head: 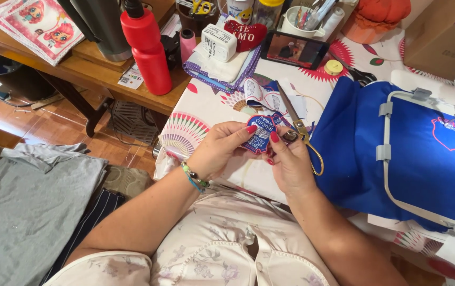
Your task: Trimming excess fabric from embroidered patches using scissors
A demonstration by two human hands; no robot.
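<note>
Both hands pinch a blue embroidered patch point(259, 135) at chest height.
Left hand point(218, 149) grips its edge; right hand point(289, 159) also holds gold-handled scissors point(299, 127), keeping them ready.

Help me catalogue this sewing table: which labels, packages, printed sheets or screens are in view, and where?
Embroidered patch: blue, white lettering, held between left hand and right hand.
Phone: dark rectangle behind the scissors, screen lit.
White box: small, printed, on folded cloth.
Paper tag: white, by the red bottle.
Cartoon prints: pink sheets, top left.
</note>
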